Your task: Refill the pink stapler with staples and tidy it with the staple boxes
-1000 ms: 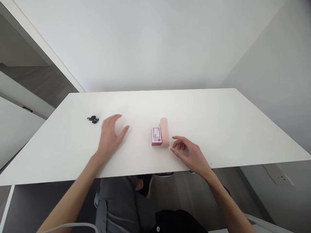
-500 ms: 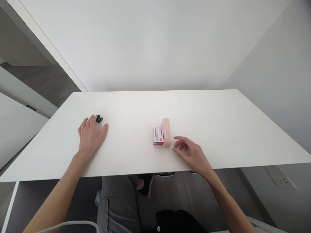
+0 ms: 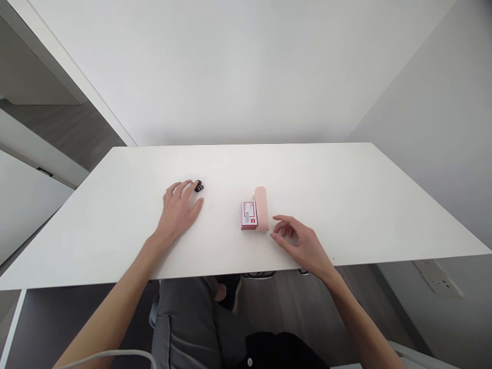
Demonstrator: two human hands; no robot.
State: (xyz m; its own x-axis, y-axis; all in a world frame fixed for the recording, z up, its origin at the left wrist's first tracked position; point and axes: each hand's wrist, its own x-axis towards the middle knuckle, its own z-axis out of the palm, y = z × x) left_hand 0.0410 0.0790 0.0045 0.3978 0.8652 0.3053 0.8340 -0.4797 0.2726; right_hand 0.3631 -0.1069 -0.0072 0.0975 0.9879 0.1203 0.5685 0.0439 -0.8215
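My left hand (image 3: 179, 210) lies palm down on the table with its fingers spread. Its index fingertip touches a small black object (image 3: 199, 186) with pale marks, too small to name. To the right stands a small white and red box (image 3: 248, 215), side by side with a long, rounded pink case (image 3: 262, 209). Just right of the case, my right hand (image 3: 298, 238) rests by the table edge. Its fingers are loosely curled, thumb and index finger apart, and nothing is between them.
The white table (image 3: 346, 200) meets a white wall (image 3: 246, 72) at the back. A wall socket (image 3: 438, 279) is low on the right. A pale cable (image 3: 111, 352) crosses below my left forearm, and my legs (image 3: 188, 323) are under the front edge.
My left hand has slid to the right over the table, and the small black object has moved right with it. The box, the pink case and my right hand have stayed in place.
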